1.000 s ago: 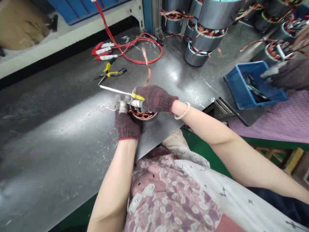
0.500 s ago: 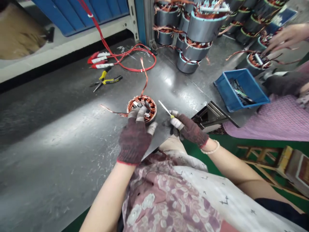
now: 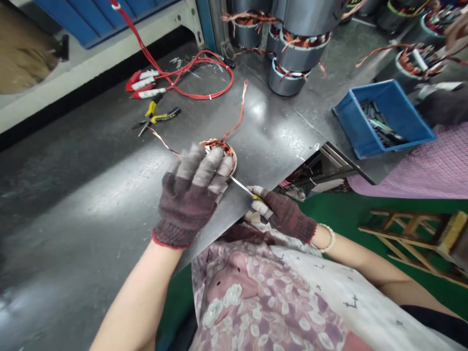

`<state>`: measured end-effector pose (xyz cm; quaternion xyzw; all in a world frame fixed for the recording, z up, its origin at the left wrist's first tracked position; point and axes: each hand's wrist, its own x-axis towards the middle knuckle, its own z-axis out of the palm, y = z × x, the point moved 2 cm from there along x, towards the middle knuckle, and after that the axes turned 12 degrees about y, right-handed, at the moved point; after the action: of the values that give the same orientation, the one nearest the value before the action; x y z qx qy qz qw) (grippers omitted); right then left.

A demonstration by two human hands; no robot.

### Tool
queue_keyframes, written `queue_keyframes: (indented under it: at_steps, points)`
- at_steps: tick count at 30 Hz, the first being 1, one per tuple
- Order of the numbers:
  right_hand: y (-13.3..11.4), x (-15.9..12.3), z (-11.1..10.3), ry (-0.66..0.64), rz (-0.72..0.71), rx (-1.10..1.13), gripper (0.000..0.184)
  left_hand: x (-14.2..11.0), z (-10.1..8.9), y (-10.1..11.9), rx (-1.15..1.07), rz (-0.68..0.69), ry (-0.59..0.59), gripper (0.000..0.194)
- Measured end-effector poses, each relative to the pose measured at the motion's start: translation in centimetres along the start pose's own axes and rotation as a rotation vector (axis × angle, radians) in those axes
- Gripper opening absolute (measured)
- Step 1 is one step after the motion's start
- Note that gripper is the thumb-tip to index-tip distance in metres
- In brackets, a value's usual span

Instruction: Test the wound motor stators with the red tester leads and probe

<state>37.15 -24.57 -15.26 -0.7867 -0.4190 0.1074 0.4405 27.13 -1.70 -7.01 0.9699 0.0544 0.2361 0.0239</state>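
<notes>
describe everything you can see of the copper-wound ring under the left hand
The copper-wound ring seems to lie face up on the dark bench, largely covered by the gloved left hand. Its pale curved rim and reddish copper-coloured windings show. One twisted lead shows at left, another runs off upper right. The tip of a slim blade is by its near edge; contact is unclear.

Your gloves (image 3: 188,204) are rough, matt knit; your blade (image 3: 242,185) is shiny metal, the coil (image 3: 228,149) coppery wire, your bench (image 3: 91,190) glossy but scuffed, the bin (image 3: 351,119) smooth plastic.
</notes>
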Motion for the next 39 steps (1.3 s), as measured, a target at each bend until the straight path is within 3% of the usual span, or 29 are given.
queue_keyframes:
  at_steps: [2,4,7,13,16,21,23,30,35,39]
  points:
    - [-0.2,-0.1,0.5,0.045,-0.013,-0.030,0.047,1.2,0.2,-0.3,-0.023,0.089,-0.059,0.060]
    - [-0.3,-0.3,0.8,0.098,-0.030,-0.041,0.046,1.7,1.1,-1.0,-0.017,0.138,-0.122,0.055]
    - [-0.5,-0.8,1.1,0.121,-0.020,-0.036,0.044,1.4,2.6,-2.0,0.007,0.140,-0.164,0.043]
    - [-0.9,-0.6,1.4,0.164,0.102,0.032,0.046,0.6,3.4,-1.9,-0.003,0.089,-0.166,0.046]
    - [-2.0,0.4,1.7,0.132,0.259,0.154,0.046,0.6,3.5,-1.6,-0.026,0.053,-0.121,0.043]
    - [-5.1,1.7,1.7,0.065,0.675,0.581,0.050,0.3,4.2,-1.4,-0.049,-0.037,-0.102,0.043]
    - [-6.1,2.2,1.5,0.067,0.744,0.673,0.050,0.1,4.4,-1.4,-0.044,-0.051,-0.111,0.043]
    - [-6.2,4.3,0.4,0.044,0.644,0.674,0.058,-0.1,4.6,-1.2,-0.041,-0.042,-0.043,0.046]
    - [-4.3,1.1,-0.6,-0.045,0.486,0.470,0.056,0.0,4.6,-1.1,-0.038,-0.024,-0.034,0.043]
    - [-3.1,-1.5,-0.8,-0.051,0.443,0.395,0.055,-0.1,4.6,-1.1,-0.068,-0.047,-0.031,0.043]
